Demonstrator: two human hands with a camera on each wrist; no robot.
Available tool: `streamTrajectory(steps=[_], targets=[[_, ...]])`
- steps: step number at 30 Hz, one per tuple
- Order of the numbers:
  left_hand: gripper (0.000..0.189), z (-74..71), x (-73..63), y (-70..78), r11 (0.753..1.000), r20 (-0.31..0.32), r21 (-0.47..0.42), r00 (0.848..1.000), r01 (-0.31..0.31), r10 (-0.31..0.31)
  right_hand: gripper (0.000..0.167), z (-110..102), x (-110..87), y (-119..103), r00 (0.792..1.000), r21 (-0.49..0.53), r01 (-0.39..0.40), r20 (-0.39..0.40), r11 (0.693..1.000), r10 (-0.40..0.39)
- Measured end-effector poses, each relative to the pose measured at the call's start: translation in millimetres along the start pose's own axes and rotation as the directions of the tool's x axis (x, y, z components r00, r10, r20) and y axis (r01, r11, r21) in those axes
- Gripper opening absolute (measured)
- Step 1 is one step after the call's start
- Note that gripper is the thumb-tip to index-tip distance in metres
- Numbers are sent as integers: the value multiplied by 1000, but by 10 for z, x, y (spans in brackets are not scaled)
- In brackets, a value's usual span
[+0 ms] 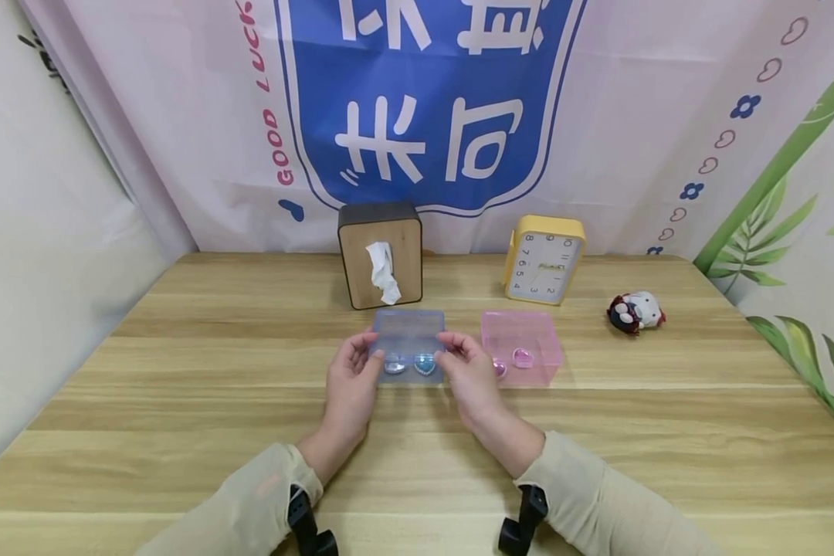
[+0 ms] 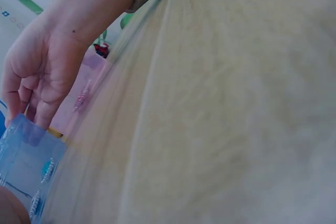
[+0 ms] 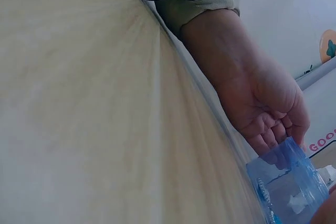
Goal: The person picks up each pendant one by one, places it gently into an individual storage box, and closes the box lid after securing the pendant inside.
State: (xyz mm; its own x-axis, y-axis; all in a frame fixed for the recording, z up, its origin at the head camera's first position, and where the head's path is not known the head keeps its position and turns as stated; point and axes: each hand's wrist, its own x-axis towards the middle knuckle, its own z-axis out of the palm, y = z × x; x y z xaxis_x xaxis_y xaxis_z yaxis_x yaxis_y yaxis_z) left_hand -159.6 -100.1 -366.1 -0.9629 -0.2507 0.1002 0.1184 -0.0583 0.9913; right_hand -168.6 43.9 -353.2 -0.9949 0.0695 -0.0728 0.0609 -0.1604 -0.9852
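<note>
A see-through blue plastic box (image 1: 410, 328) stands on the table between the two hands. Through its front show a clear gem (image 1: 394, 366) on the left and a blue heart-shaped gem (image 1: 425, 364) on the right, both with beaded rims. My left hand (image 1: 350, 386) grips the left side of the box, thumb near its front upper edge. On the opposite side my right hand (image 1: 474, 382) holds it the same way; in the left wrist view that hand's fingers (image 2: 44, 114) reach behind the blue wall.
Just right of the right hand is a pink see-through box (image 1: 538, 332) holding pink gems (image 1: 523, 357). Behind stand a tissue box (image 1: 361, 255) and a yellow clock (image 1: 545, 262). A small plush toy (image 1: 637, 312) lies farther right, near a printed cloth backdrop (image 1: 618, 154).
</note>
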Motion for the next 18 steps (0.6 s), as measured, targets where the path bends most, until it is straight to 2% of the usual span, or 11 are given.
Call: streamTrajectory(steps=[6,11,15,18], targets=[[26,16,-4,24,1000,-3,-4,1000,20,-20,34,18,-14,-8,1000,-7,21,-21,1000,-21],[26,-4,-14,41,1000,-16,-14,999,28,-28,34,14,-31,-30,1000,-19,4,6,1000,-4],[28,-37,-32,81,1000,-37,-25,999,-8,7,37,-10,-59,-96,999,-35,17,42,999,-15],[28,-87,-25,174,998,-29,13,998,-57,58,41,-82,-96,-227,995,-82,65,83,995,-58]])
